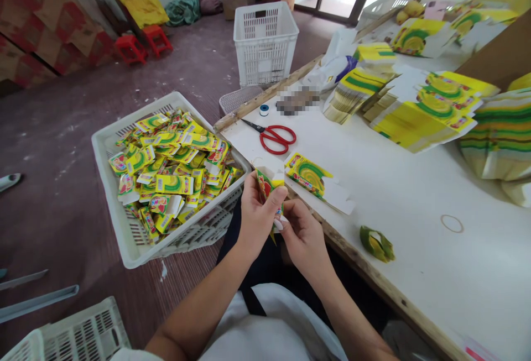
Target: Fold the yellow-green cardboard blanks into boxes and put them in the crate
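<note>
Over my lap, beside the table edge, my left hand [259, 212] is closed around a small yellow and green printed carton [265, 183]. Its white top flaps stand open. My right hand [302, 225] pinches the lower end of the same carton, where a bit of white shows at the fingertips. Flattened cartons [309, 176] lie on the table just beyond my hands. To the left, a white plastic crate [124, 245] holds a heap of similar small cartons [174, 184].
Red-handled scissors [277, 139], a small blue-and-white spool [264, 110] and a crumpled green-yellow object [376, 244] lie on the white table [418, 289]. Stacked flat cartons [423, 106] stand farther back. Another white crate [265, 46] and red stools [130, 50] are on the floor.
</note>
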